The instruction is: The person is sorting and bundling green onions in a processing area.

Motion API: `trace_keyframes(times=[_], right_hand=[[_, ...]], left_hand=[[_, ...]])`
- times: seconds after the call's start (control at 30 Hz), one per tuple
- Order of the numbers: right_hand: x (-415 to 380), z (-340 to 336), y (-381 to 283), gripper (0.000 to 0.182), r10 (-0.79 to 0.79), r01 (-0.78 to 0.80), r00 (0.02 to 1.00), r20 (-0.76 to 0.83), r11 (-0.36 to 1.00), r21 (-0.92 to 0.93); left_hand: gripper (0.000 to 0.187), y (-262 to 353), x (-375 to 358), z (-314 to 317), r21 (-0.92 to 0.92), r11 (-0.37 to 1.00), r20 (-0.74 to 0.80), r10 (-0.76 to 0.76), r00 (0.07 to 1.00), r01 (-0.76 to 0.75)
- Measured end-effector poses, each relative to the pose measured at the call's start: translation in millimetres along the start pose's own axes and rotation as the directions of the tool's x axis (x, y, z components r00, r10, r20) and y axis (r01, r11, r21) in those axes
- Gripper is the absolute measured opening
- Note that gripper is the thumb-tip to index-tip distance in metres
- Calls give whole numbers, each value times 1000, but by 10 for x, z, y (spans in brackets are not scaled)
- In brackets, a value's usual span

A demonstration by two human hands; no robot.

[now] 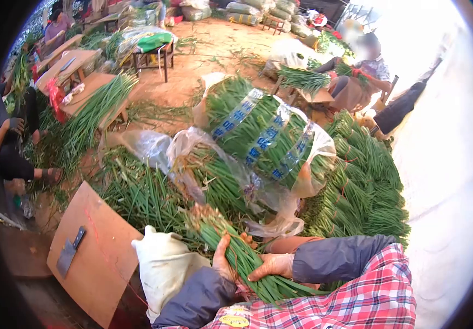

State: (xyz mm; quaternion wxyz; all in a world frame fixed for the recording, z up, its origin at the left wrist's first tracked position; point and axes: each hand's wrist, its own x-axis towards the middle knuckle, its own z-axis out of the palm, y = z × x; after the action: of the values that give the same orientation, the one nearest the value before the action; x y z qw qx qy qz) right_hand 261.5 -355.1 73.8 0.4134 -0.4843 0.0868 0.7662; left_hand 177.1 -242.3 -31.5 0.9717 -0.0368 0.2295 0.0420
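Observation:
My left hand [221,259] is closed around a bundle of long green chives [235,245], roots pointing away from me. Beside it, my right hand [272,265] lies on the same bundle, fingers pressed against the stalks. Both arms wear dark sleeve covers over a red plaid shirt. The bundle rests low in front of me, its leaf ends running toward my right arm.
A wooden board [99,274] with a cleaver [69,251] lies at my left, next to a white cloth sack [162,268]. Ahead sit plastic-wrapped chive bales [264,137] and stacked tied bundles [365,186]. A seated person [357,77] works at the back right; another person [6,148] sits at the left.

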Motion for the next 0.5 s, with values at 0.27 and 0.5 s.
trace_keyframes(times=[0.27,0.5], right_hand=[[-159,-220,-169,31,230,-290,947,-225,912,-289],[912,-525,98,50,183,-234,955,-234,949,-212]], left_hand=[[59,-245,-387,92,96,908,-256,-375,891,409],[65,34,42,-711,137,801,-491,-456,742,583]])
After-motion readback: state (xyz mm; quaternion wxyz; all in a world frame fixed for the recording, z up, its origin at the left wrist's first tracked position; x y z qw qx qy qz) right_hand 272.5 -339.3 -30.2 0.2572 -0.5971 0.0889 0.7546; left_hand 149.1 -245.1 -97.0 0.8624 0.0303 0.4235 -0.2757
